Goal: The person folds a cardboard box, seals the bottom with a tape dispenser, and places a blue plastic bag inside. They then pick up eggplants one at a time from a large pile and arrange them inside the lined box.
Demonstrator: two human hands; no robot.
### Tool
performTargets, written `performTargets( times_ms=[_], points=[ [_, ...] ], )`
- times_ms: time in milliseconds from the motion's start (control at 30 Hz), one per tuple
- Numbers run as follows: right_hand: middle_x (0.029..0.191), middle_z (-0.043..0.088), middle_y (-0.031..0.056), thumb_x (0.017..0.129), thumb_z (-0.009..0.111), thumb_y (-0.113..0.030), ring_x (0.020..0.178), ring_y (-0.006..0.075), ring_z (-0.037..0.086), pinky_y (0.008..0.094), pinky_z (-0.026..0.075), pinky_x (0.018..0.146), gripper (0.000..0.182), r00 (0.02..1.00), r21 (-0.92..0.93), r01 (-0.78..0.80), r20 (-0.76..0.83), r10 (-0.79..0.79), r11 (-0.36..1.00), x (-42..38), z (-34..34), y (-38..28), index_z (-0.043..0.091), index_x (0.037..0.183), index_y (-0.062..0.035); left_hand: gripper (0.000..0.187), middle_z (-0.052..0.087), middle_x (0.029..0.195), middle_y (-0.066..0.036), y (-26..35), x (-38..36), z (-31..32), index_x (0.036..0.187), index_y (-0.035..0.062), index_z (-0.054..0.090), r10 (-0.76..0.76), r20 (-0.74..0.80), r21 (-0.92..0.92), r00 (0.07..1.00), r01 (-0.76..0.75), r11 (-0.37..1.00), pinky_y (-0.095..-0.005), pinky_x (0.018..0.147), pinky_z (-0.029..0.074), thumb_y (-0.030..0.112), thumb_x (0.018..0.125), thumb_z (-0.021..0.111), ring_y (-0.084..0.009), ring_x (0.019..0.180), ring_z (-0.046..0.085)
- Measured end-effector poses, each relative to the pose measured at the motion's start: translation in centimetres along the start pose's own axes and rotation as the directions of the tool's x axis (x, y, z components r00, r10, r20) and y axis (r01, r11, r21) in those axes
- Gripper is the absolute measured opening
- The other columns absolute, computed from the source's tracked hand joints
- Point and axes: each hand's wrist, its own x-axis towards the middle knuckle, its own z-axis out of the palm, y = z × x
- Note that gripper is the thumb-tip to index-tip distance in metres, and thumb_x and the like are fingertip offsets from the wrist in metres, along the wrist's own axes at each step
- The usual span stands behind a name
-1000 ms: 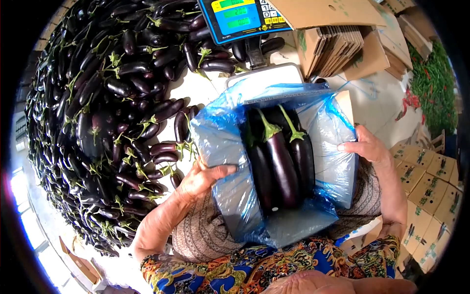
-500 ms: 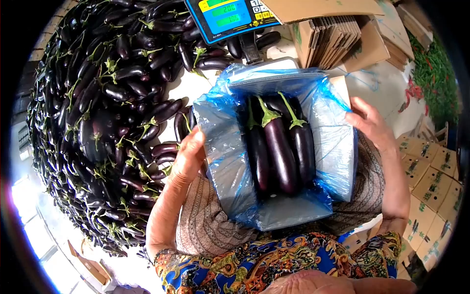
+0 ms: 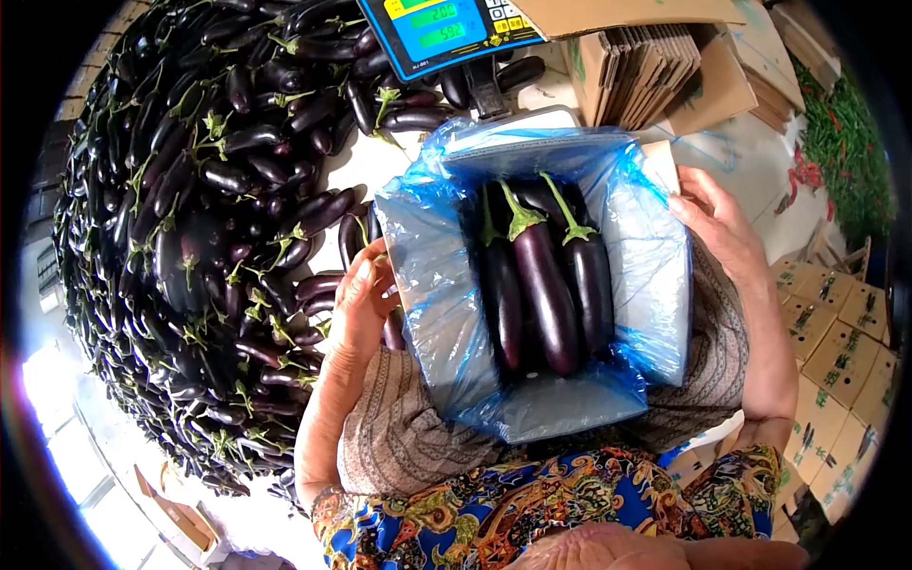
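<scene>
A cardboard box (image 3: 655,328) with its flaps spread stands in front of me, lined with a thin blue plastic bag (image 3: 432,285). Inside lie several dark purple eggplants (image 3: 548,294), their green stems pointing away from me. My right hand (image 3: 717,223) grips the box's upper right edge between thumb and fingers. At the left flap, my left hand (image 3: 363,299) has its fingers loosely bent and apart, fingertips right by the flap's edge, holding nothing. Behind the box, a blue digital scale display (image 3: 442,33) shows lit green digits.
A huge heap of eggplants (image 3: 180,256) spreads over the left side. Folded cardboard sheets (image 3: 641,76) stand upright beyond the box. Printed cartons (image 3: 836,361) are stacked at the right, below a pile of green and red peppers (image 3: 845,152).
My left hand has loosened from the left flap, its fingers now bent near the edge. My right hand has shifted slightly upward along its edge. The scale's lowest reading has changed.
</scene>
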Motion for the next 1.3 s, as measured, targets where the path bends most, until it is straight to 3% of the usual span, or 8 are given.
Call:
performTargets(
  times_ms=[167,400,733,933,1067,1133,1300],
  points=[
    [0.112,0.062,0.0129,0.091,0.065,-0.023,0.1,0.016,0.059,0.0286,0.047,0.087,0.048,1.0,-0.037,-0.015,-0.014,0.015,0.999,0.1,0.3,0.8,0.048,0.129,0.0014,0.088,0.058,0.122,-0.01,0.2,-1.0,0.7,0.14,-0.0002,0.037,-0.036,0.049,0.067,0.998,0.033,0.997,-0.032,0.088,0.05,0.057,0.079,0.067,-0.0197,0.108,0.058],
    [0.105,0.065,0.0121,0.091,0.066,-0.021,0.091,0.0149,0.061,0.0285,0.05,0.08,0.048,1.0,-0.094,0.01,-0.012,-0.011,0.996,0.3,0.1,1.4,0.048,0.13,0.001,0.093,0.055,0.126,-0.012,-0.1,-1.3,0.8,0.141,-0.0015,0.034,-0.042,0.075,0.084,0.996,0.036,0.996,-0.0333,0.091,0.048,0.057,0.078,0.069,-0.0209,0.11,0.057],
    [0.108,0.065,0.0121,0.091,0.066,-0.021,0.093,0.0163,0.063,0.0296,0.051,0.081,0.051,0.999,-0.118,0.053,0.012,-0.052,0.992,0.0,0.1,1.3,0.046,0.132,-0.0002,0.078,0.061,0.116,-0.005,-0.1,-1.3,0.0,0.136,0.0027,0.043,-0.026,0.004,0.155,1.0,0.025,0.988,-0.0276,0.084,0.048,0.056,0.083,0.063,-0.0151,0.106,0.059],
    [0.111,0.064,0.0128,0.091,0.066,-0.022,0.096,0.018,0.063,0.0307,0.05,0.084,0.051,0.999,-0.135,0.047,-0.006,-0.048,0.99,0.0,0.1,1.2,0.046,0.133,-0.0015,0.069,0.061,0.113,-0.004,-1.2,-1.4,0.0,0.136,0.0027,0.044,-0.043,0.032,0.045,0.999,0.041,0.998,-0.0243,0.08,0.046,0.048,0.087,0.063,-0.0125,0.099,0.058],
    [0.114,0.064,0.0153,0.091,0.064,-0.022,0.103,0.0191,0.061,0.0318,0.049,0.088,0.048,0.992,-0.12,0.072,-0.094,-0.083,0.99,0.3,0.4,0.4,0.049,0.13,0.0001,0.065,0.061,0.111,-0.003,-2.0,-1.2,-0.5,0.135,0.0013,0.044,-0.066,0.048,0.009,0.997,0.066,0.998,-0.0256,0.083,0.044,0.042,0.089,0.063,-0.0124,0.099,0.057],
    [0.116,0.063,0.0163,0.091,0.064,-0.022,0.107,0.0197,0.06,0.0324,0.048,0.09,0.047,0.987,-0.111,0.083,-0.13,-0.098,0.99,0.5,0.4,0.3,0.051,0.129,0.0012,0.062,0.06,0.118,-0.006,-2.7,-1.1,-0.8,0.135,0.0006,0.044,-0.074,0.033,-0.077,0.997,0.077,0.994,-0.0303,0.094,0.044,0.037,0.089,0.065,-0.0154,0.106,0.057],
    [0.12,0.061,0.0156,0.092,0.063,-0.02,0.11,0.0206,0.059,0.0327,0.048,0.092,0.044,0.984,0.001,0.099,-0.148,-0.098,0.995,1.0,-0.3,0.9,0.051,0.128,0.0026,0.063,0.06,0.124,-0.011,-4.1,-0.5,-1.2,0.136,-0.0007,0.043,-0.06,0.044,-0.204,0.997,0.068,0.977,-0.0348,0.097,0.045,0.041,0.092,0.06,-0.0204,0.11,0.058]
  ],
)
